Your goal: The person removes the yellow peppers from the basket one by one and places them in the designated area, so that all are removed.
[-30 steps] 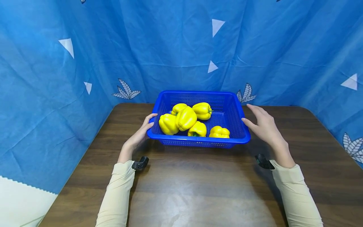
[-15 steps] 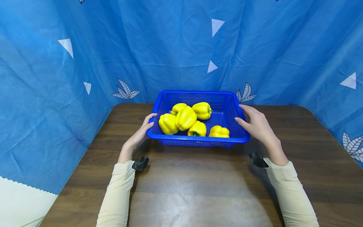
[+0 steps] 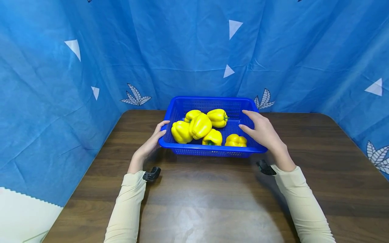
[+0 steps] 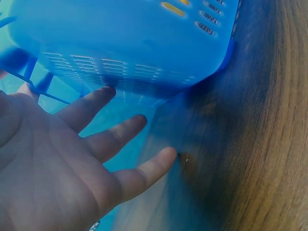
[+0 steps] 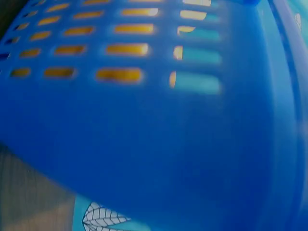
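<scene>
A blue plastic basket with perforated walls stands on the table, holding several yellow bell peppers. One bell pepper lies on top of the group on the left; another bell pepper sits apart at the front right. My left hand holds the basket's left rim with thumb and forefinger. In the left wrist view its other fingers extend beneath the rim, outside the wall. Over the basket's right side reaches my right hand, thumb and fingers spread, nothing between them. The right wrist view shows the basket's outer wall; that hand is hidden there.
The brown wooden table extends in front of the basket and to both sides. A blue curtain with white triangles and leaf prints hangs close behind the basket and along both sides.
My right hand has moved left, from beside the basket's right rim to over its inside. The left hand, the basket and the bell peppers have stayed in place.
</scene>
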{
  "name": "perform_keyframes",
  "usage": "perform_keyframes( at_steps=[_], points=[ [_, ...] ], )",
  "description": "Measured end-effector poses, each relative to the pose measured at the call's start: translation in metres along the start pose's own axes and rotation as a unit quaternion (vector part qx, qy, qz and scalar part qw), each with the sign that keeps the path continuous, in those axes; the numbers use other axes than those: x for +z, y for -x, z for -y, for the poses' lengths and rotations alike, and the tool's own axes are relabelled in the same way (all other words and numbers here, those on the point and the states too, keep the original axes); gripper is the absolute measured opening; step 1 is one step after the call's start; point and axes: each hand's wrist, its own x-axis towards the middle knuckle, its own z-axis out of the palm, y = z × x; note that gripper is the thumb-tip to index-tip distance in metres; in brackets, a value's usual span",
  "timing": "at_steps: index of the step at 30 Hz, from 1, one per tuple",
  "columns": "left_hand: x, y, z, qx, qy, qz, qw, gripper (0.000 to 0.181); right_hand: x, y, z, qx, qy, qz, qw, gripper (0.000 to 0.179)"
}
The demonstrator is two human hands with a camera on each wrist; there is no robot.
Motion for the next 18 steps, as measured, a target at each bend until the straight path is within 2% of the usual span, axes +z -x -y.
perform_keyframes(
  at_steps=[7, 18],
  points=[
    [0.001, 0.0, 0.0, 0.001, -0.006, 0.0, 1.0, 0.049, 0.005, -0.006, 0.012, -0.014, 0.001, 0.017, 0.9998, 0.06],
    [0.001, 0.001, -0.002, 0.001, -0.006, -0.002, 1.0, 0.049, 0.018, -0.016, 0.032, -0.014, -0.009, 0.061, 0.998, 0.065]
  ],
)
